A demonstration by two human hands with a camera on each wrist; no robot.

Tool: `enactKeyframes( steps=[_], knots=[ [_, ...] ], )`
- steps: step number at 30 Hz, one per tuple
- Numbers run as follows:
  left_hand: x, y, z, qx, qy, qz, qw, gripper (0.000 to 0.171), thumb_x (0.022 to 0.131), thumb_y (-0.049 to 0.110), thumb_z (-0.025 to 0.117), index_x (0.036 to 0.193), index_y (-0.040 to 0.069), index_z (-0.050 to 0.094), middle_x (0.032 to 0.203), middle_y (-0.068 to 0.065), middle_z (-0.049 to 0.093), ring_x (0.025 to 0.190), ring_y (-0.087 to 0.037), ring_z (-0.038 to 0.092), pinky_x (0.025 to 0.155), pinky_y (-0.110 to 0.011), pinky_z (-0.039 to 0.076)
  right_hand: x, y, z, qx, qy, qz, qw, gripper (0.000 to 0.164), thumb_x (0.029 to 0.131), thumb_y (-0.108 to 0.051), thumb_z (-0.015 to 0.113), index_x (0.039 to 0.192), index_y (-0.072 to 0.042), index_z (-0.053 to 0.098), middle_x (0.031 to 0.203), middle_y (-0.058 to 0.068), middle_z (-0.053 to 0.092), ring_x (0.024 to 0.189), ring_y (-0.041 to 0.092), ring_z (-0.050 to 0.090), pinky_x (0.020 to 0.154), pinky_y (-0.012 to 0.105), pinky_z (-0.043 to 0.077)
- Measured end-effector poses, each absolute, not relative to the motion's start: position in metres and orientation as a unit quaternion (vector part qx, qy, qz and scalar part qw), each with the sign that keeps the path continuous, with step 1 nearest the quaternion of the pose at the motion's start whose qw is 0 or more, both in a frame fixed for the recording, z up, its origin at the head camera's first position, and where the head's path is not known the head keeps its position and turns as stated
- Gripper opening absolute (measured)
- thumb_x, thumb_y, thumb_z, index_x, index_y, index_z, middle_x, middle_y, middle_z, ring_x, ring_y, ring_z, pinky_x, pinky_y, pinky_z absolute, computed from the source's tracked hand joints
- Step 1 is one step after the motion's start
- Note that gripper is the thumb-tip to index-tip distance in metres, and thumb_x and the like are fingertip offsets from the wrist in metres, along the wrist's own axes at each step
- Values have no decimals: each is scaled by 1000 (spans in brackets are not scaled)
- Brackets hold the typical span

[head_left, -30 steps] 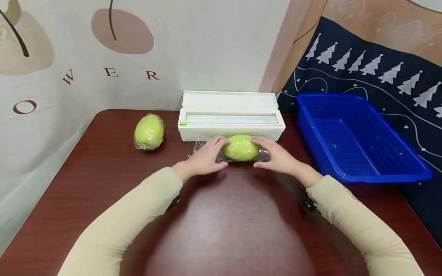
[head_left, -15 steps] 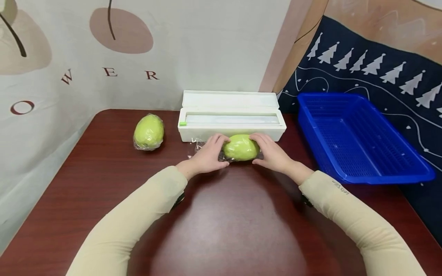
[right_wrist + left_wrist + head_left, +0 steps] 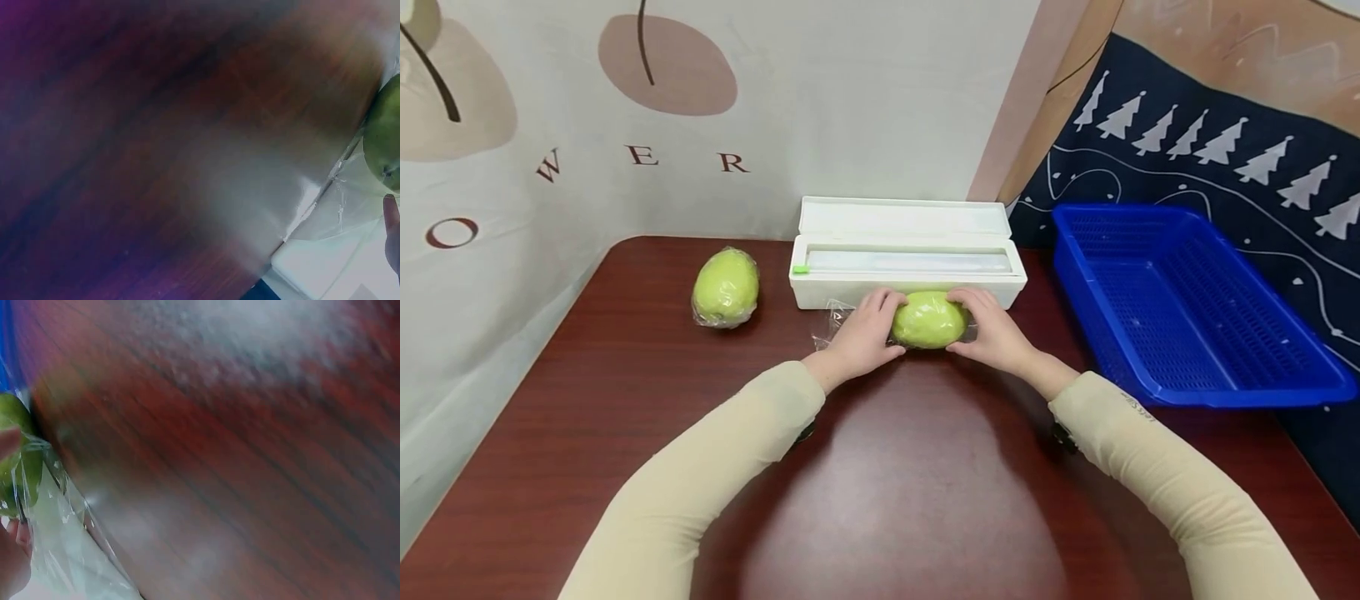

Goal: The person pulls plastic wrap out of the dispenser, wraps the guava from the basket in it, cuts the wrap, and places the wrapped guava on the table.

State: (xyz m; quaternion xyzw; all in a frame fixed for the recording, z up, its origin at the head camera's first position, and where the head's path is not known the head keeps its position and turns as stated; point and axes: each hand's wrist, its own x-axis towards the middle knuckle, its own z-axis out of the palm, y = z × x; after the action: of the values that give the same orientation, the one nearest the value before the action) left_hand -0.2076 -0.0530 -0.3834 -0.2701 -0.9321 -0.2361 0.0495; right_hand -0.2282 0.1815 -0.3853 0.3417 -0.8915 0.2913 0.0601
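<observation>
Red-brown capitals O (image 3: 432, 234), W (image 3: 548, 167), E (image 3: 642, 156), R (image 3: 732, 162) on pale wall cloth (image 3: 865, 100), spaced apart left to right; O lowest, W tilted, E and R nearly level. Small dark lettering (image 3: 1138, 407) on right sleeve (image 3: 1157, 458) near cuff: seemingly begins "Let", rest too small to tell.

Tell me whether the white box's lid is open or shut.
Open: the lid is tipped back behind the white box's top.
</observation>
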Motion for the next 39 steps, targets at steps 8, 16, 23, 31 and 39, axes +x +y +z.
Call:
enactKeyframes(
  steps=[8,16,23,31,39],
  knots=[
    [-210,-51,-382,-250,-937,-237,51,59,78,22,75,124,3,45,125,-16,47,118,-31,46,104,-42,40,-234,182,-385,343,-881,321,62,65,64,-11,84,119,2,51,121,17,54,111,29,48,92,43,43],
    [-214,-55,-380,-258,-932,-251,47,57,81,26,73,125,3,46,124,-14,50,120,-29,47,105,-40,39,-236,180,-381,322,-880,345,42,66,62,-11,84,119,2,54,120,18,56,109,30,50,92,44,46],
    [-215,-57,-376,-258,-930,-260,30,55,84,28,69,128,2,46,126,-15,51,122,-29,48,107,-40,38,-239,180,-380,290,-868,403,-4,66,63,-4,83,121,3,54,122,20,55,109,32,54,93,44,50],
    [-218,-57,-372,-240,-935,-260,3,56,90,32,62,134,4,44,131,-15,51,125,-28,46,108,-40,36,-245,181,-375,240,-856,452,-73,65,67,-3,80,126,3,54,119,20,59,104,30,60,91,41,51],
    [-220,-57,-371,-228,-936,-267,-7,56,92,31,57,138,4,41,132,-17,50,126,-30,46,108,-41,35,-247,179,-371,204,-857,461,-105,64,71,-6,78,130,0,53,120,22,59,104,35,62,91,43,51]
  ],
)
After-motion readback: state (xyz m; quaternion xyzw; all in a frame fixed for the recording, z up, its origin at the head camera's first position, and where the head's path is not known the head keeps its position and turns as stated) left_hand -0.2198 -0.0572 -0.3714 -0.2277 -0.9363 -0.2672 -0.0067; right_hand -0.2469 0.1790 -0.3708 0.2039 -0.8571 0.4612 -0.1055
